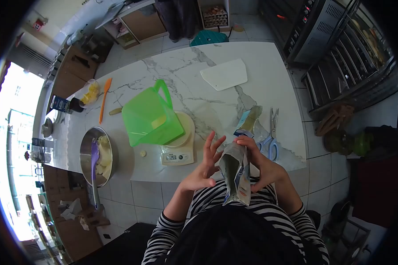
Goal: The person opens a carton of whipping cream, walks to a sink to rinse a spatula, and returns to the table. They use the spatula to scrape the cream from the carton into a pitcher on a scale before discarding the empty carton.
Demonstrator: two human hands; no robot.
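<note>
An opened silvery carton (235, 173) is held upright in front of my body, its mouth facing up. My right hand (264, 164) grips its right side. My left hand (205, 165) is at its left with fingers spread. Beyond the carton lies a second opened packet (249, 121), and blue-handled scissors (272, 139) are to its right. A green pitcher (148, 115) stands on a white kitchen scale (181, 152) with a lit display. Farther left, a metal bowl (109, 167) holds a pale creamy mass and a purple spatula (94, 159).
A white cutting board (225, 75) lies at the table's far side. At the left are an orange spatula (105, 100), a container of yellow pieces (90, 93) and a dark bottle (66, 104). A person (176, 17) stands beyond the table; an oven and racks are at the right.
</note>
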